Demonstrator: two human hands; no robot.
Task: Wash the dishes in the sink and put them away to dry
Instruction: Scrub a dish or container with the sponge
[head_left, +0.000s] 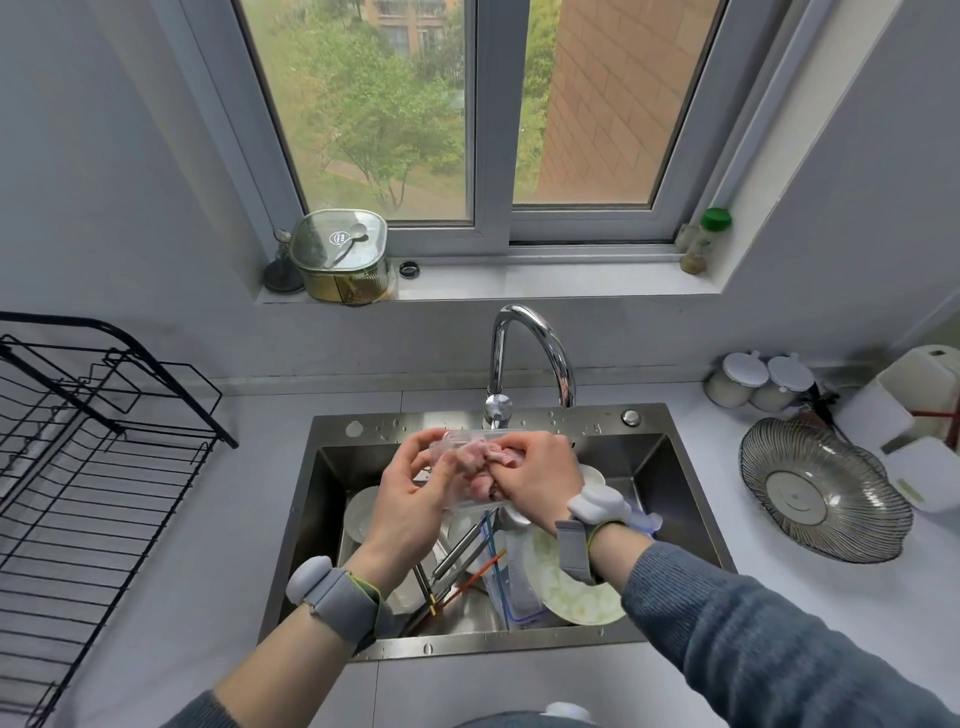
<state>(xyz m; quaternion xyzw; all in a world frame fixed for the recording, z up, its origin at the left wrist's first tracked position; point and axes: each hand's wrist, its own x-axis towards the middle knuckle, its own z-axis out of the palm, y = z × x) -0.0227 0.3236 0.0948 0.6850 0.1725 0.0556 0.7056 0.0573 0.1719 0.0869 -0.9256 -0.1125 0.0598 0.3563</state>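
Over the steel sink (675, 457) my left hand (410, 493) grips a clear plastic container (457, 439) by its left side. My right hand (540, 478) holds a pink cloth (485, 460) bunched inside the container. Both hands are just under the chrome tap (524, 358); I cannot tell whether water runs. Below them the sink holds white plates (576, 592), a white bowl (361, 514), a clear lid with a blue rim (514, 587) and several chopsticks and utensils (462, 561).
A black wire drying rack (88, 467) stands on the counter to the left. To the right sit a glass ribbed dish (826, 493), two lidded jars (753, 382) and white boxes (914, 410). The windowsill carries a lidded container (340, 254) and a green-capped bottle (706, 239).
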